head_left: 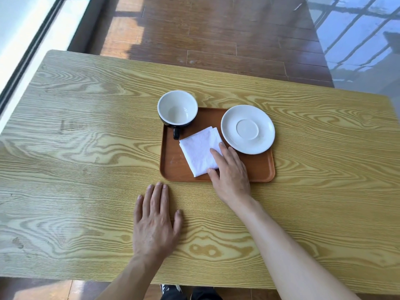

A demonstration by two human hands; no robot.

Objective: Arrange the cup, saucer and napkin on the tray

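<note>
A brown tray (173,169) lies on the wooden table. An empty cup (177,109), black outside and white inside, stands upright at the tray's far left corner, its handle pointing toward me. A white saucer (247,129) sits at the far right corner, overhanging the rim. A folded white napkin (198,151) lies in the middle of the tray. My right hand (230,173) rests flat on the napkin's right edge, fingers spread, thumb at its near corner. My left hand (154,221) lies flat and open on the table, just in front of the tray's near left corner.
The light wood-grain table (86,148) stretches wide on both sides of the tray. Beyond its far edge is dark wooden floor (216,40). A window frame (26,50) runs along the left. My shoes show below the near edge.
</note>
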